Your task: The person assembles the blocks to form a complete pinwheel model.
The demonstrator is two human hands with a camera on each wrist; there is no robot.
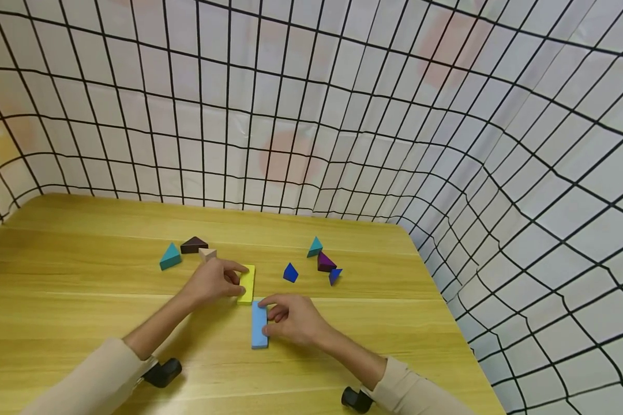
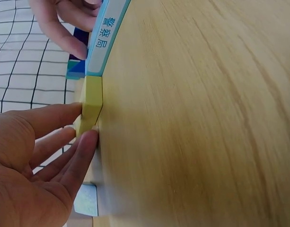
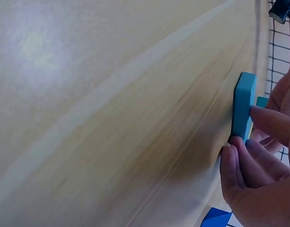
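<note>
My left hand [image 1: 215,281] pinches a flat yellow block [image 1: 247,283] at its left side, thumb at the near end and index finger at the far end. Nearer to me, my right hand [image 1: 297,320] holds a light blue block [image 1: 259,331] between thumb and fingers from its right side. Printed characters show on the side of this blue block [image 2: 106,35] in the left wrist view, where one end of it seems to meet the yellow block [image 2: 92,97]. Both blocks lie on the wooden table. The right wrist view shows the blue block [image 3: 243,106] as teal.
Behind my left hand are a teal triangular block [image 1: 171,257], a dark brown one [image 1: 194,245] and a partly hidden beige one [image 1: 207,253]. On the right lie blue [image 1: 290,272], teal [image 1: 315,247], purple [image 1: 325,262] and another blue block [image 1: 334,276]. White gridded sheeting [image 1: 291,115] borders the table [image 1: 83,323].
</note>
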